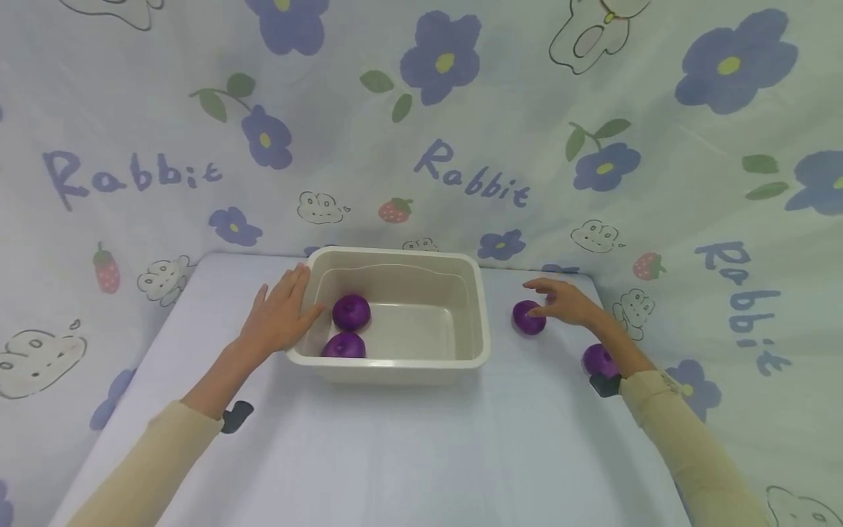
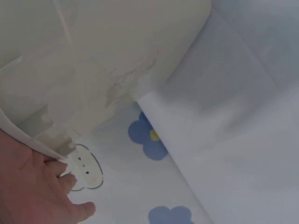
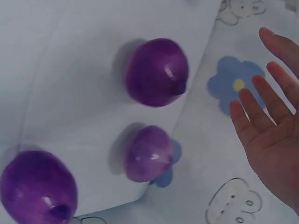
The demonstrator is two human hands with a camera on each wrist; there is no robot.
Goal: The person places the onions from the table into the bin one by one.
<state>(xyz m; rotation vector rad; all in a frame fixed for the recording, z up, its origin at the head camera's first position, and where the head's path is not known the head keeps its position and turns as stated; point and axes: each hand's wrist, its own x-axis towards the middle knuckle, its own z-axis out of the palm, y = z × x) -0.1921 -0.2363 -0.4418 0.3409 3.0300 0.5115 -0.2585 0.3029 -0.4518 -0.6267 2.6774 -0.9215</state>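
Note:
My left hand (image 1: 279, 311) rests on the left rim of a cream plastic tub (image 1: 388, 373), fingers stretched and thumb reaching over the edge. The left wrist view has that hand (image 2: 39, 186) beside the tub's wall (image 2: 117, 56). Inside the tub, on its left side, lie two glossy purple onions, one farther back (image 1: 351, 313) and one nearer (image 1: 344, 345). To the right of the tub, my right hand (image 1: 565, 301) hovers above a purple onion (image 1: 529, 318) with loosely spread fingers and nothing held. Another onion (image 3: 148, 154) is mostly hidden by this hand in the head view.
A further purple onion (image 1: 599, 361) lies near the table's right edge, beside my right wrist. White cloth covers the table (image 1: 395, 454). Behind and along both sides hangs a curtain (image 1: 369, 146) printed with flowers and rabbits.

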